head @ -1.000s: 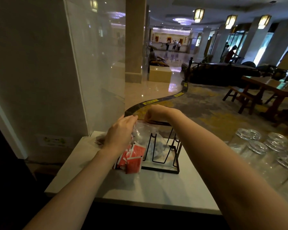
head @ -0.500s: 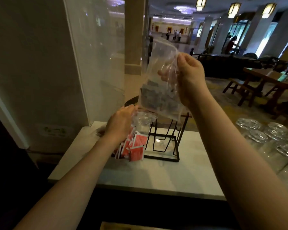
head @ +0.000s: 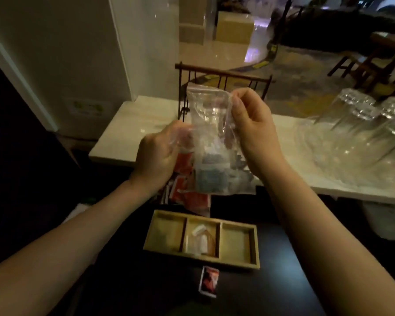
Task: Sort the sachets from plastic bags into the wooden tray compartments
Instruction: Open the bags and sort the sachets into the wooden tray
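A dim indoor scene seen from a head-worn camera looking down at two bare forearms. On the left, the left hand [head: 156, 156] has its fingers curled round the neck of a clear plastic bag of red sachets [head: 187, 188], which hangs below the hand, above the dark desk [head: 271, 290]. Just to its right, a second clear plastic bag [head: 214, 142] is held up between both hands; blue-grey sachets [head: 211, 181] fill its lower half, and its upper half is see-through. The two bags touch and partly overlap. Behind them, a dark metal rack [head: 224, 75] stands on a pale marble counter [head: 132, 131].

Below the bags, nearer the viewer, a wooden tray [head: 202, 258] with three compartments lies on the dark desk. Its middle compartment holds a few pale sachets [head: 200, 241]; the left and right compartments look bare. Just in front of the tray lies a single small packet with a reddish picture [head: 209, 281].

Further right, the right hand [head: 252, 126] pinches the upper right edge of the second bag, thumb and fingers closed on the plastic. At the far right, upturned drinking glasses [head: 360, 124] stand in a cluster on the marble counter.
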Action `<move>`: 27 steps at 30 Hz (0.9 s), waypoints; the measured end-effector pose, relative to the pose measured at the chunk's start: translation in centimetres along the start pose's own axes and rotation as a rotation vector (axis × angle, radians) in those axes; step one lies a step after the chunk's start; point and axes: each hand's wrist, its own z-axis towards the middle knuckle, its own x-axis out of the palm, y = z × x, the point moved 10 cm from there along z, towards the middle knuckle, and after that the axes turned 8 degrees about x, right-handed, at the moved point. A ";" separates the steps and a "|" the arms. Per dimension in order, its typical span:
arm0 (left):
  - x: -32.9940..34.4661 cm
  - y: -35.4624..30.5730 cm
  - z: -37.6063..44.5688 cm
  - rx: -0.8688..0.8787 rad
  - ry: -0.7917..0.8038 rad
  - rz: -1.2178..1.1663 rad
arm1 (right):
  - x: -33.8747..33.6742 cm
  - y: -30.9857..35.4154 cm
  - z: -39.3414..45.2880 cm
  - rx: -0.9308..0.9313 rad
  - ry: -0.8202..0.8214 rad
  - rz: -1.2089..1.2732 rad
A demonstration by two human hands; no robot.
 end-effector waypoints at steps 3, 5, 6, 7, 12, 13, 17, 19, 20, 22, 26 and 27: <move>1.1 -1.0 -5.3 0.019 0.074 0.007 | 1.6 -2.7 -4.9 0.020 0.036 -0.169; 1.8 -1.1 -8.6 0.011 0.090 0.015 | 2.7 -4.5 -8.1 -0.014 0.023 -0.339; 2.2 -1.2 -10.1 0.010 0.094 0.021 | 3.1 -5.4 -9.5 -0.034 0.011 -0.401; 2.6 -1.5 -11.4 0.021 0.098 0.039 | 3.5 -6.4 -10.8 -0.038 0.001 -0.433; 5.5 -2.1 -16.6 0.018 0.229 0.048 | 4.6 -12.4 -15.6 0.079 0.054 -0.435; 6.1 -2.2 -17.4 0.025 0.268 0.063 | 4.6 -13.6 -16.4 0.107 0.074 -0.419; 8.6 -2.3 -20.4 0.067 0.443 0.132 | 4.4 -18.0 -19.8 0.228 0.140 -0.380; 9.5 -2.0 -22.1 0.109 0.515 0.182 | 4.1 -19.7 -20.9 0.296 0.158 -0.401; 10.2 -1.8 -23.0 0.134 0.549 0.200 | 3.7 -20.7 -21.5 0.337 0.157 -0.412; 11.7 -1.3 -24.9 0.162 0.628 0.212 | 3.0 -22.6 -22.2 0.421 0.168 -0.444; 14.4 -0.8 -27.4 0.151 0.754 0.217 | 1.8 -25.5 -23.5 0.504 0.217 -0.526; 14.8 -0.8 -27.6 0.139 0.762 0.204 | 1.0 -26.0 -23.7 0.510 0.203 -0.551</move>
